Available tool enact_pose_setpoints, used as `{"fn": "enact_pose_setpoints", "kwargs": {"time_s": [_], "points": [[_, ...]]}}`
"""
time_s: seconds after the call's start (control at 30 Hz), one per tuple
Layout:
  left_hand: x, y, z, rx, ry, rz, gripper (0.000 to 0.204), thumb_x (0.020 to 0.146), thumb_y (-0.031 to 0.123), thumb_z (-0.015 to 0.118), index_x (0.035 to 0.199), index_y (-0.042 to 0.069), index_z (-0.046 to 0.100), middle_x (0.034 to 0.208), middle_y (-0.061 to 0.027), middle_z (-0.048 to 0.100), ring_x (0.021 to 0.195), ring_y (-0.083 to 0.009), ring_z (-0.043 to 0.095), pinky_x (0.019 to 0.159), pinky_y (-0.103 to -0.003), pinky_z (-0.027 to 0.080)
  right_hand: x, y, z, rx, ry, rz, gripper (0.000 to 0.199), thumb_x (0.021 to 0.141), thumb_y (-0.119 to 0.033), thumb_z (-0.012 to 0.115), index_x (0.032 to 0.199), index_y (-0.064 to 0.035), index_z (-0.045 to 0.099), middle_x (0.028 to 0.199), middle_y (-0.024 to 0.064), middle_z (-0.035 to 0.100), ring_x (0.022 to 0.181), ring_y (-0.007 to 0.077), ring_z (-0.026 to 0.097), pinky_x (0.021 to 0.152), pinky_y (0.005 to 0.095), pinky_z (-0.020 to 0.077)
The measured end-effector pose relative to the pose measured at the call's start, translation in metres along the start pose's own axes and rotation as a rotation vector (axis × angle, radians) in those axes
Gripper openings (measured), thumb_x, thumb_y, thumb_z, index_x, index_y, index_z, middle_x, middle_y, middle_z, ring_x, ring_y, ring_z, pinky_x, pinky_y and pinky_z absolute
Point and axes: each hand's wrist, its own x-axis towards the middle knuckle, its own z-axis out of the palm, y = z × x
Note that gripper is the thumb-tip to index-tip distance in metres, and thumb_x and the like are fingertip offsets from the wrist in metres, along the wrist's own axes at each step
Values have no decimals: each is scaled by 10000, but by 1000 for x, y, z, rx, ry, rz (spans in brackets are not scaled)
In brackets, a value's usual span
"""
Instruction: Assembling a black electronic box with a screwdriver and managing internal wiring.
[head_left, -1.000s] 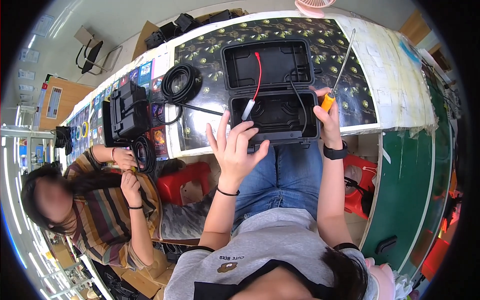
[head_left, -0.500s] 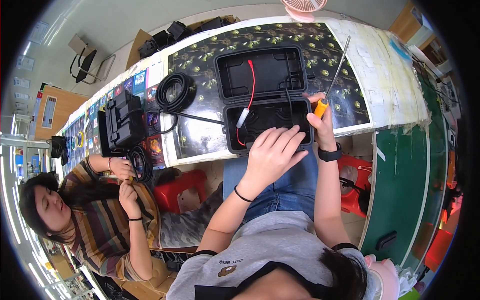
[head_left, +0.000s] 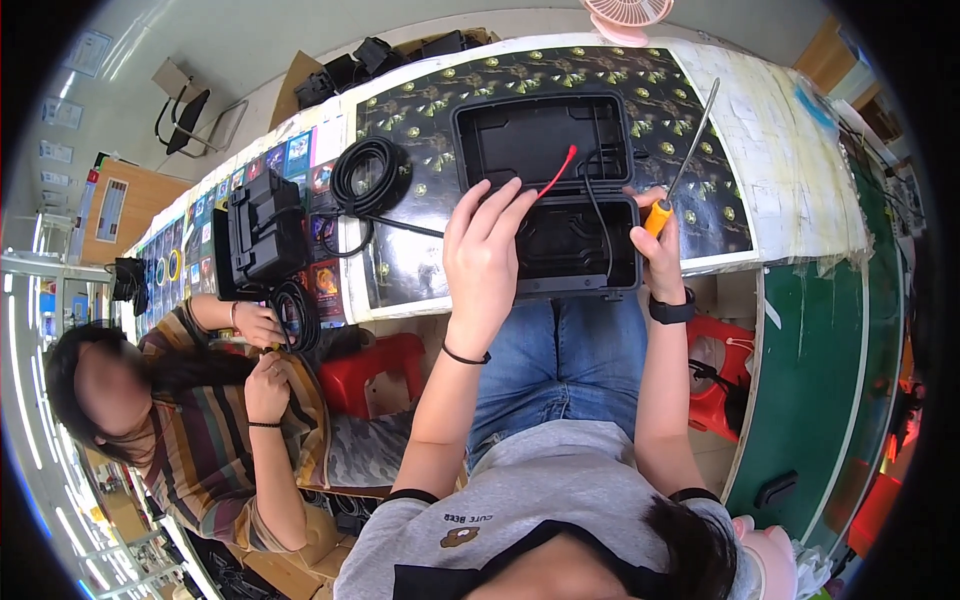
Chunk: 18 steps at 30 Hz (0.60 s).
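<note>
Case: black plastic case [head_left: 575, 190] is lying open on the table [head_left: 790, 190] at its near edge, right in front of the person — lid tilted back, ribbed shallow tray toward the lap.
Change: left hand [head_left: 487, 262] is now hovering over the tray's left side with fingers raised; a second ago it was lower and nearer the case's front left corner, and half a second ago it was crossing the front wall.
Wires: a thin red wire [head_left: 556, 173] is arcing up inside the lid, while a black wire [head_left: 598, 215] is running down from the lid into the tray.
Left hand: fingers are spreading wide, palm facing down, gripping nothing; whether the fingertips are touching the red wire cannot be told.
Right hand: right hand [head_left: 660, 245] is closing round the orange handle of a screwdriver [head_left: 685, 160], whose slim metal shaft is pointing away across the table; the hand is resting at the case's right wall.
Surface: glossy dark patterned sheet is covering the table's middle, with pale worn paper to the right.
Nearby: coiled black cable [head_left: 368, 176] is lying left of the case.
Neighbour: a person in a striped top [head_left: 215, 450] is sitting to the left, handling another black cable coil [head_left: 292, 315] — beside a second black case [head_left: 262, 235].
</note>
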Motion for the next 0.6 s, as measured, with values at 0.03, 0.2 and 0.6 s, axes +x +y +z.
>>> {"fn": "enact_pose_setpoints", "kwargs": {"time_s": [0.03, 0.2, 0.6], "points": [[-3, 1, -1, 8, 21, 20, 401, 735, -45, 635, 1101, 96, 718, 1162, -42, 671, 1131, -296, 581, 955, -395, 476, 0, 1, -1, 10, -10, -3, 445, 767, -328, 767, 1054, -60, 559, 1028, 24, 545, 1186, 193, 526, 961, 304, 379], [-13, 8, -8, -7, 40, 100, 354, 716, -23, 652, 1034, 110, 734, 1108, -25, 685, 1079, -253, 604, 918, -371, 483, -1, 1, -2, 52, -47, -2, 476, 753, -346, 784, 1066, -69, 557, 1075, 38, 559, 1156, 180, 527, 991, 314, 375], [-15, 11, -9, -150, -25, 82, 263, 772, -16, 629, 1007, 87, 690, 1031, -53, 704, 947, -239, 652, 948, -403, 453, -1, 8, -7, 61, -62, -7, 455, 762, -314, 772, 1079, -63, 562, 1083, 37, 555, 1181, 190, 512, 1030, 327, 352]]}}
